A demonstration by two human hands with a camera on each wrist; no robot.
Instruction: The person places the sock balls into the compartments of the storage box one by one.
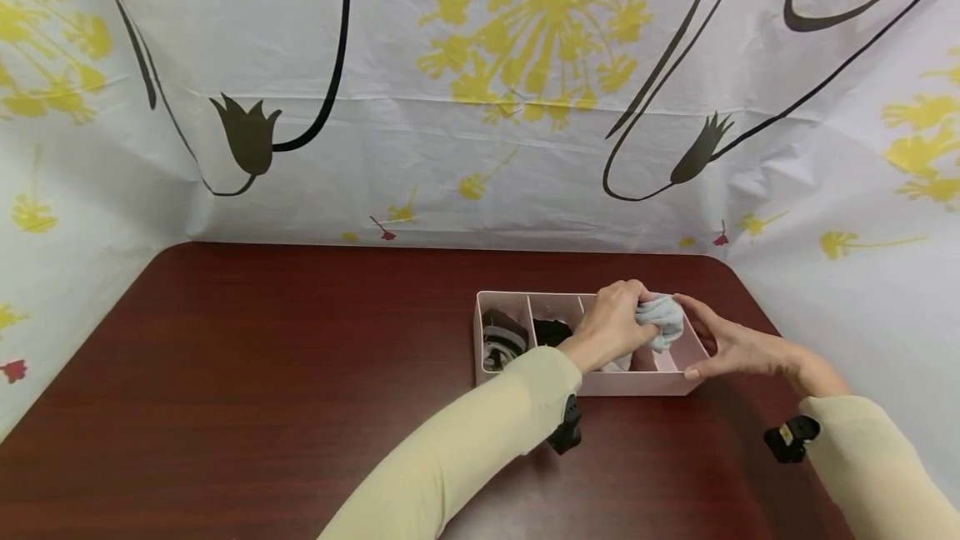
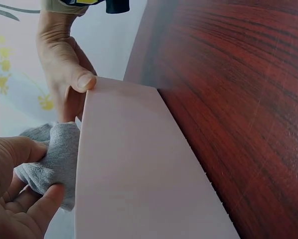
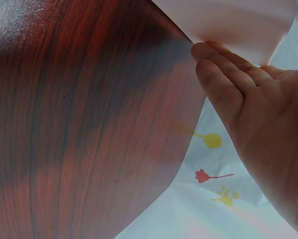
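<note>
My left hand (image 1: pixel 609 325) pinches a rolled-up light grey sock (image 1: pixel 663 320) between thumb and fingers, over the right end of a pale pink divided box (image 1: pixel 637 384). Up close in the left wrist view, the sock (image 2: pixel 59 158) is a soft knit bundle beside the box's wall (image 2: pixel 134 164). My right hand (image 1: pixel 738 350) holds the box's right end, thumb at the near corner and fingers toward the far one. The right wrist view shows its fingers (image 3: pixel 221 87) against the end wall. My left hand partly hides the middle compartments.
Dark rolled items (image 1: pixel 502 340) lie in the leftmost compartment, with a black one (image 1: pixel 552 332) beside them. Something white (image 1: pixel 619 363) shows below my left hand. The box stands on a dark red wooden table (image 1: pixel 300 382), near a patterned white sheet (image 1: pixel 360 148).
</note>
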